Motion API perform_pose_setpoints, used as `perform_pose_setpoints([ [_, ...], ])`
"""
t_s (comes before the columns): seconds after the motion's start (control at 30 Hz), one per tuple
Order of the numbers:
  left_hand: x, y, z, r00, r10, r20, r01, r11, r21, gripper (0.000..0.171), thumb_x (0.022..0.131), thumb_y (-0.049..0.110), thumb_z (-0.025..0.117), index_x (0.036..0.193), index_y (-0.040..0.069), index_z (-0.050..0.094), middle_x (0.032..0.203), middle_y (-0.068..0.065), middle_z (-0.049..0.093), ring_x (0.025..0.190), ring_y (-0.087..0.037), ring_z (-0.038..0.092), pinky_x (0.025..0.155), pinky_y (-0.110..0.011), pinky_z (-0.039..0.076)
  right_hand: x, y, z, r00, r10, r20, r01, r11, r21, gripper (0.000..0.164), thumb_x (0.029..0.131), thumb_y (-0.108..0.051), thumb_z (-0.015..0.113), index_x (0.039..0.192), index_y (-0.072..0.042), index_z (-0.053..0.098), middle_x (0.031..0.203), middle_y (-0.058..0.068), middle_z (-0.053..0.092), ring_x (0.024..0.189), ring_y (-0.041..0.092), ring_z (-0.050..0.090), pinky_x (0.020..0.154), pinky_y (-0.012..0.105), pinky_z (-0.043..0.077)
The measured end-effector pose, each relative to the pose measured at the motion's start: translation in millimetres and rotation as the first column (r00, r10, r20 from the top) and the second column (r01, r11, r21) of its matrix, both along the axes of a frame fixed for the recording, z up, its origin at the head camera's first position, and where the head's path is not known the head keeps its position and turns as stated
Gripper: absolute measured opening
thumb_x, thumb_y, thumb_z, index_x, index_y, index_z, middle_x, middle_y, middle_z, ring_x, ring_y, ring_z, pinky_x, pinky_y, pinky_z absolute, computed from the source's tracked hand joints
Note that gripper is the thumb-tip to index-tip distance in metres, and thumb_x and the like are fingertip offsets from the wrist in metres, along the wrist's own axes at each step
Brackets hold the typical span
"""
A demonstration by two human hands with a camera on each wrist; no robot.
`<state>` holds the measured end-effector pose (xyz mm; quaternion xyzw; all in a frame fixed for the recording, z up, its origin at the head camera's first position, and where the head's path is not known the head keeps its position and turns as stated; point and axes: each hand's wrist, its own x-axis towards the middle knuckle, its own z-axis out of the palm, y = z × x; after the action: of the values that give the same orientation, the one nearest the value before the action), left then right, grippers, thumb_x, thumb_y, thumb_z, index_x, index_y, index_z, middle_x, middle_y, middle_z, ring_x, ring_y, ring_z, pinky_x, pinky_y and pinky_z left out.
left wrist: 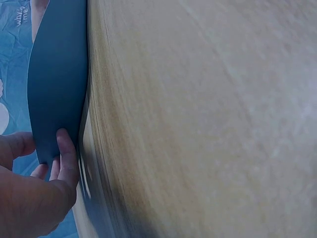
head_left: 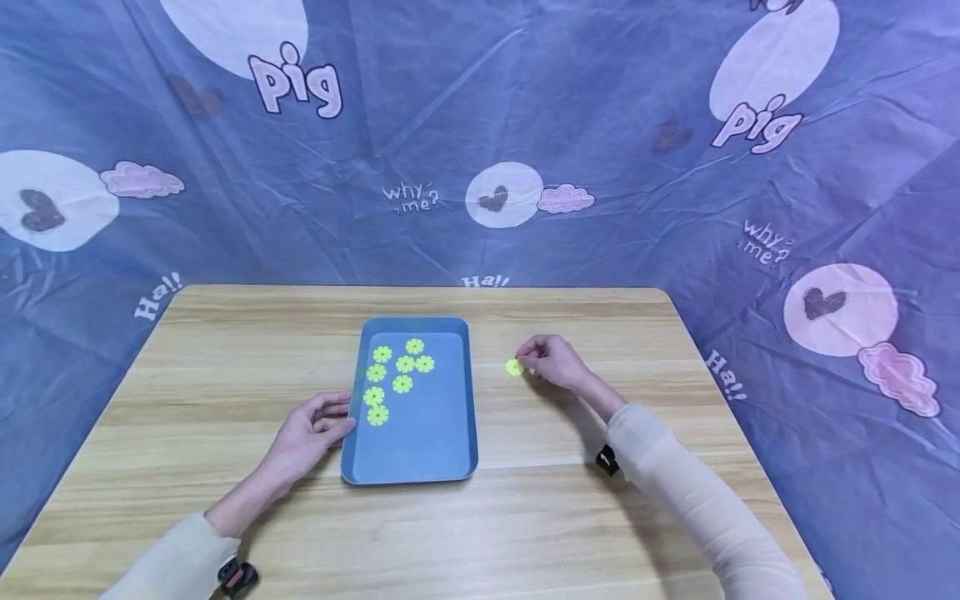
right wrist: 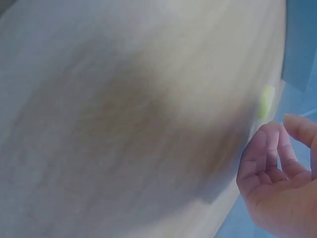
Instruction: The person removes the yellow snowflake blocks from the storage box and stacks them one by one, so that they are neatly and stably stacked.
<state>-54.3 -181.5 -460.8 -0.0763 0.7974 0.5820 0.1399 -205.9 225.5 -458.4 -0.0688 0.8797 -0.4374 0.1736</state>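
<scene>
Blue printed cloth (head_left: 465,100) hangs behind a pale wood-grain table (head_left: 195,358). A shallow, rectangular blue tray (head_left: 420,446) sits there, its left wall gripped by the left hand (head_left: 302,433), which should steady it. Right of it, the right hand (head_left: 555,363) pinches 1 flat, yellow-green, flower-shaped disc (head_left: 513,367), best held lightly by its edge. 8 matching discs (head_left: 402,383) lie inside the tray.

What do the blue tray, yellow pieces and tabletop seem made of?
The blue tray looks like matte plastic, perhaps coated metal: smooth, evenly coloured walls. The yellow pieces are flat and bright, maybe plastic or paper; too small to tell. The tabletop shows streaky grain and soft sheen: wood or wood-effect laminate.
</scene>
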Motion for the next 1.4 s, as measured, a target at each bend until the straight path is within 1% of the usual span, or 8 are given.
perform_pose_setpoints([
  [0.2, -0.1, 0, 1.8, 1.000, -0.002, 0.008, 0.002, 1.000, 0.002, 0.053, 0.104, 0.011, 0.066, 0.152, -0.002, 0.047, 0.146, -0.028, 0.058, 0.116, -0.026, 0.070, 0.088, -0.019, 0.063, 4.9, -7, 14.2, 1.000, -0.002, -0.009, 0.002, 1.000, -0.017, 0.019, 0.099, -0.011, 0.070, 0.113, 0.002, 0.071, 0.090, 0.014, 0.070, 0.072, 0.021, 0.065, 0.061, 0.025, 0.056],
  [0.33, 0.1, 0, 2.6, 1.000, -0.003, 0.013, 0.003, 1.000, 0.001, 0.054, 0.104, 0.011, 0.066, 0.152, -0.002, 0.047, 0.147, -0.028, 0.058, 0.118, -0.027, 0.069, 0.088, -0.020, 0.063, 10.9, -20, 25.9, 1.000, 0.004, -0.006, -0.004, 1.000, -0.030, 0.019, 0.099, -0.012, 0.071, 0.113, 0.001, 0.072, 0.089, 0.009, 0.068, 0.076, 0.024, 0.065, 0.060, 0.023, 0.053],
  [0.43, -0.2, -1, 3.0, 1.000, -0.004, 0.015, 0.004, 1.000, 0.004, 0.054, 0.104, 0.011, 0.066, 0.152, -0.002, 0.047, 0.147, -0.028, 0.058, 0.118, -0.027, 0.069, 0.088, -0.020, 0.064, 14.8, -32, 32.6, 1.000, 0.024, -0.007, -0.024, 0.998, -0.059, 0.019, 0.098, -0.011, 0.071, 0.112, 0.001, 0.072, 0.087, 0.004, 0.066, 0.076, 0.023, 0.062, 0.058, 0.019, 0.049],
  [0.63, -0.7, -1, 2.5, 1.000, -0.006, 0.019, 0.006, 1.000, 0.007, 0.055, 0.103, 0.011, 0.067, 0.152, -0.001, 0.047, 0.147, -0.028, 0.058, 0.117, -0.026, 0.070, 0.087, -0.021, 0.064, 20.1, -58, 41.2, 0.989, 0.106, -0.104, -0.112, 0.992, -0.053, 0.015, 0.097, -0.010, 0.072, 0.108, 0.000, 0.075, 0.090, 0.008, 0.071, 0.074, 0.014, 0.060, 0.062, 0.018, 0.049],
  [0.87, -1.6, -2, 0.7, 1.000, -0.009, 0.024, 0.008, 1.000, 0.018, 0.055, 0.103, 0.011, 0.067, 0.153, -0.001, 0.046, 0.147, -0.028, 0.057, 0.118, -0.025, 0.070, 0.089, -0.021, 0.064, 20.1, -86, 39.7, 0.964, 0.180, -0.197, -0.183, 0.983, 0.002, 0.012, 0.096, -0.013, 0.075, 0.105, -0.004, 0.076, 0.090, 0.009, 0.073, 0.076, 0.014, 0.062, 0.063, 0.020, 0.051],
  [1.0, -1.6, -2, 0.9, 1.000, -0.008, 0.029, 0.008, 1.000, 0.025, 0.056, 0.103, 0.011, 0.067, 0.153, -0.002, 0.046, 0.147, -0.028, 0.057, 0.118, -0.025, 0.070, 0.089, -0.021, 0.064, 17.1, -99, 34.7, 0.935, 0.257, -0.243, -0.251, 0.966, 0.058, 0.016, 0.097, -0.015, 0.076, 0.109, -0.005, 0.076, 0.092, 0.007, 0.074, 0.082, 0.014, 0.064, 0.069, 0.020, 0.054],
  [1.17, -1.4, -2, 1.1, 0.999, -0.010, 0.035, 0.009, 1.000, 0.029, 0.056, 0.103, 0.012, 0.067, 0.154, -0.001, 0.045, 0.148, -0.028, 0.057, 0.118, -0.025, 0.070, 0.089, -0.022, 0.064, 12.0, -110, 28.8, 0.885, 0.357, -0.300, -0.330, 0.934, 0.136, 0.021, 0.097, -0.017, 0.076, 0.115, -0.005, 0.076, 0.099, 0.006, 0.076, 0.090, 0.018, 0.068, 0.079, 0.026, 0.057],
  [1.4, -1.6, -3, 0.7, 0.999, -0.016, 0.034, 0.015, 1.000, 0.027, 0.057, 0.104, 0.012, 0.067, 0.154, -0.002, 0.044, 0.148, -0.029, 0.056, 0.118, -0.025, 0.069, 0.088, -0.022, 0.064, 6.1, -119, 21.7, 0.815, 0.446, -0.370, -0.359, 0.890, 0.282, 0.025, 0.098, -0.022, 0.076, 0.120, -0.009, 0.076, 0.107, 0.004, 0.078, 0.100, 0.019, 0.071, 0.091, 0.035, 0.059],
])
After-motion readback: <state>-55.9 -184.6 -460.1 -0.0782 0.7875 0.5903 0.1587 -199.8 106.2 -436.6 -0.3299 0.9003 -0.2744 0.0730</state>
